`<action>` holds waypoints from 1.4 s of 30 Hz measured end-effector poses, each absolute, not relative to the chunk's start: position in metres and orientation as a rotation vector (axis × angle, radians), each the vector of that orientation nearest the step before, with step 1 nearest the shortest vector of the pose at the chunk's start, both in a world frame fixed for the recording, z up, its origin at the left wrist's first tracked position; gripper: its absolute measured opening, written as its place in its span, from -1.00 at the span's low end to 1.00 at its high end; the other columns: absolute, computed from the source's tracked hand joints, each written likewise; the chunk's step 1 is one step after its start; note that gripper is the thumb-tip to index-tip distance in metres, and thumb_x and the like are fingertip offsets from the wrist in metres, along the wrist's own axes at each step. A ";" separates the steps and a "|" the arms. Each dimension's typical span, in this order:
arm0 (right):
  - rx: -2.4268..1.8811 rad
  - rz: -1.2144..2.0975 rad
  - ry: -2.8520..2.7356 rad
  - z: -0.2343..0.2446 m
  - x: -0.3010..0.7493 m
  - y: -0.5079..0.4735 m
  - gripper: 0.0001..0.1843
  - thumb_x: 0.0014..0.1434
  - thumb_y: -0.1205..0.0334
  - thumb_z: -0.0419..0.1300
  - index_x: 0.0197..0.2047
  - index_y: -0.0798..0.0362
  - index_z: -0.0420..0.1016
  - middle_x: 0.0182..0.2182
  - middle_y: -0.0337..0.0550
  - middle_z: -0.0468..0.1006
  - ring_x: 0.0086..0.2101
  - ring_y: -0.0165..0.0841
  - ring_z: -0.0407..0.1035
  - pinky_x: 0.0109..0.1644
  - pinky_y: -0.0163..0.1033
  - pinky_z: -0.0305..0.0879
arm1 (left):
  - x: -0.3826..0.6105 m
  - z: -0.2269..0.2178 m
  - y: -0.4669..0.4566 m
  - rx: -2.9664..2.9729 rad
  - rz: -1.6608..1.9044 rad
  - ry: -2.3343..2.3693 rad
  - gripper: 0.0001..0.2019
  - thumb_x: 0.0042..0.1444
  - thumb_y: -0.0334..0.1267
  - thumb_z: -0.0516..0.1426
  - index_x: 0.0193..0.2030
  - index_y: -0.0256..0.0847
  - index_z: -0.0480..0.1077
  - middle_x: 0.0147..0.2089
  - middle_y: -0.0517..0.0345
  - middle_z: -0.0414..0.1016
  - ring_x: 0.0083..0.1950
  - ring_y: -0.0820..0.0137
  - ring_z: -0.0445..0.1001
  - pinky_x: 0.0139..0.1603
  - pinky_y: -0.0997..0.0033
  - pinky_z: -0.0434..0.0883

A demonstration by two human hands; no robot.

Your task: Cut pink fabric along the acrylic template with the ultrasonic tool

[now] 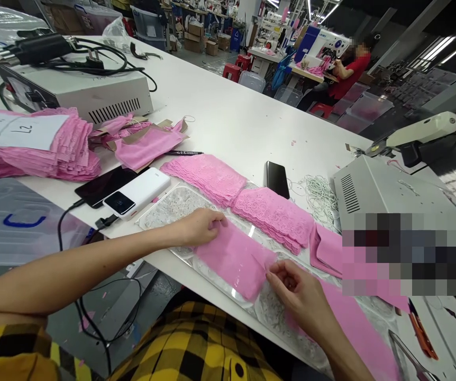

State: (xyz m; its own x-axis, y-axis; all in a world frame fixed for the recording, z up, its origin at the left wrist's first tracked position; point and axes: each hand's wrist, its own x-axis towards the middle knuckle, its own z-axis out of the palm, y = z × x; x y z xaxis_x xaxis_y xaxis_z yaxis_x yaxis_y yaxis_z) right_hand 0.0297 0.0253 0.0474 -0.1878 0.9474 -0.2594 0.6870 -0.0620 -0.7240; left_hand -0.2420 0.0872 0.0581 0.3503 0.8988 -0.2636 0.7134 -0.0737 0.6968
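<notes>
Head view: the left hand [202, 226] is closing its thumb and curled fingers on the upper left corner of a plain pink fabric panel [231, 259]; the right hand [297, 288] is pinching the panel's right edge between thumb and fingertips, its remaining fingers curling loosely; the panel is lying between the two hands, over a clear-covered board [172, 205] that is resting along the near edge of the white worktop [231, 121].

On handling, in this inspector's judgement: both pinches should be staying light and close to the edges; tension should be running evenly from hand to hand, since thin cloth of this kind is likely stretching or skewing under a one-sided pull; the crease near the right hand should be smoothed outward before the edge is judged straight; the forearms should be keeping clear of the neighbouring lace stacks.

On condition: the panel is showing a smooth, even pink, without lace pattern, and a roughly rectangular outline; a fold is running near its right edge, and the lower right corner is looking slightly uneven; no stain is showing, though fine flaws are too small to tell; just beyond it, a left lace stack [208, 177] and a right lace stack [273, 218] are lying end to end, their scalloped layers fanning slightly.
</notes>
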 end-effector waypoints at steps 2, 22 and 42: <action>-1.806 1.002 -1.965 0.043 0.030 0.022 -0.65 0.12 -0.13 0.14 -0.37 0.00 0.43 -0.56 -0.24 0.36 -0.53 -0.38 0.23 -0.46 -0.27 0.14 | -0.241 0.059 0.087 1.856 0.291 1.414 -0.61 0.05 -0.50 0.05 0.00 -0.25 0.50 -0.04 0.07 0.58 -0.07 0.30 0.54 -0.13 0.47 0.42; -1.700 1.713 -1.627 0.044 0.026 0.024 -0.45 0.08 -0.37 0.08 -0.40 0.01 0.22 -0.53 -0.22 0.52 -0.73 -0.53 0.19 -0.64 -0.38 -0.06 | -0.240 0.056 0.090 1.902 0.305 1.478 -0.60 0.06 -0.51 0.02 0.01 -0.27 0.51 -0.12 0.10 0.60 -0.12 0.32 0.55 -0.17 0.49 0.43; -1.601 1.334 -2.269 0.049 0.036 -0.008 -0.74 0.25 0.12 0.02 -0.38 0.01 0.44 -0.55 -0.28 0.33 -0.51 -0.44 0.14 -0.43 -0.33 0.06 | -0.237 0.062 0.094 1.929 0.286 1.452 -0.60 0.06 -0.51 -0.01 -0.01 -0.26 0.50 -0.08 0.09 0.59 -0.10 0.32 0.54 -0.13 0.48 0.42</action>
